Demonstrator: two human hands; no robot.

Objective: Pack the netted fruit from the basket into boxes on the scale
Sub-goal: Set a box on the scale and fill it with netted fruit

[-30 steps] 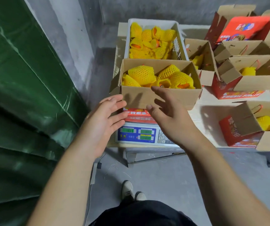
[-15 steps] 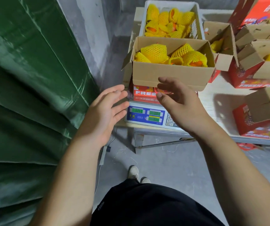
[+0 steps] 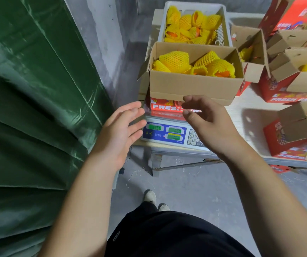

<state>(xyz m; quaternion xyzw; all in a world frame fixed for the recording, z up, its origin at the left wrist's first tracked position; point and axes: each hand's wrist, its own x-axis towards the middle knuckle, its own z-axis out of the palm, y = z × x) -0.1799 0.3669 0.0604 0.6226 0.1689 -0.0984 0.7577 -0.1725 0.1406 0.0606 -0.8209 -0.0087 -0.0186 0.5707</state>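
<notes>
Your open box (image 3: pixel 195 86) of netted fruit (image 3: pixel 175 61) sits on the scale (image 3: pixel 164 131), its red flap reading "FRESH"; the basket (image 3: pixel 193 25) lies beyond. Your left hand (image 3: pixel 119 134) is spread; your right hand (image 3: pixel 206 123), loosely curled, holds nothing.

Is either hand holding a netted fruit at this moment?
No, the left hand and the right hand are both empty in front of the scale.

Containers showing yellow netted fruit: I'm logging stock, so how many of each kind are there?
White basket: 1
Box on the scale: 1
Boxes on the table, far, middle, near: 3
Total: 5
</notes>
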